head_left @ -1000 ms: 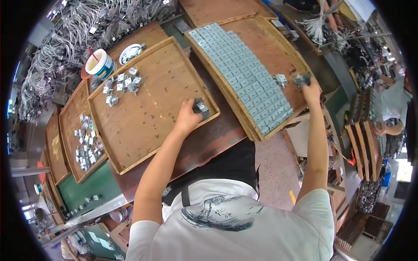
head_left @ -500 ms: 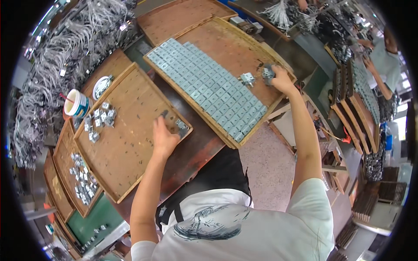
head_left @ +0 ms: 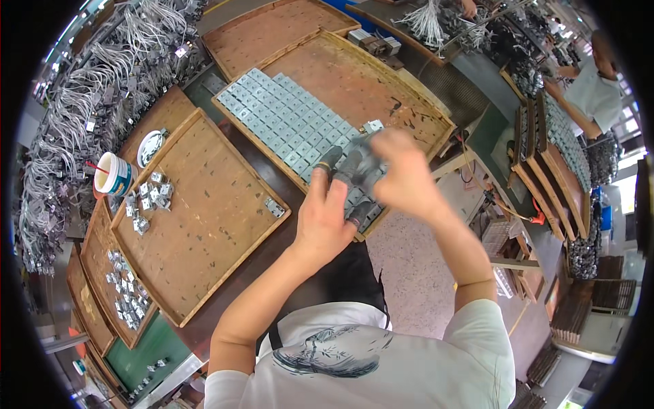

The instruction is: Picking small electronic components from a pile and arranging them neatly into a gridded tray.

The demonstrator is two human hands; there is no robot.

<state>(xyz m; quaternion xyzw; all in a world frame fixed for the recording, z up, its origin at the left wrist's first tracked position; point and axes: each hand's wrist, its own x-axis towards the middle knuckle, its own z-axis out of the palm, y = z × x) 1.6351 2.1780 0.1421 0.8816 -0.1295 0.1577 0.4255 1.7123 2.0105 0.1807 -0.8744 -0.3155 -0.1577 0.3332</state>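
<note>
Rows of small square metal parts (head_left: 279, 112) fill the left side of a wooden tray (head_left: 381, 65). Over the near end of these rows is my left hand (head_left: 323, 218), its fingers spread, with dark covers on the fingertips. Close beside it on the right, my right hand (head_left: 405, 174) is smeared by motion. Its fingertips and anything in them cannot be made out. A loose metal part (head_left: 373, 127) lies just beyond the right hand. The hands hide the near rows in part.
A second wooden tray (head_left: 204, 225) to the left has a cluster of loose metal parts (head_left: 157, 191) and one metal piece (head_left: 274, 207) in its corner. Beyond it stand a white bucket (head_left: 112, 174) and a white bowl (head_left: 150, 146). A person (head_left: 586, 88) works at the far right.
My left hand has moved right, from the left tray onto the rows. My right hand has come left and nearer from the tray's right side, meeting the left.
</note>
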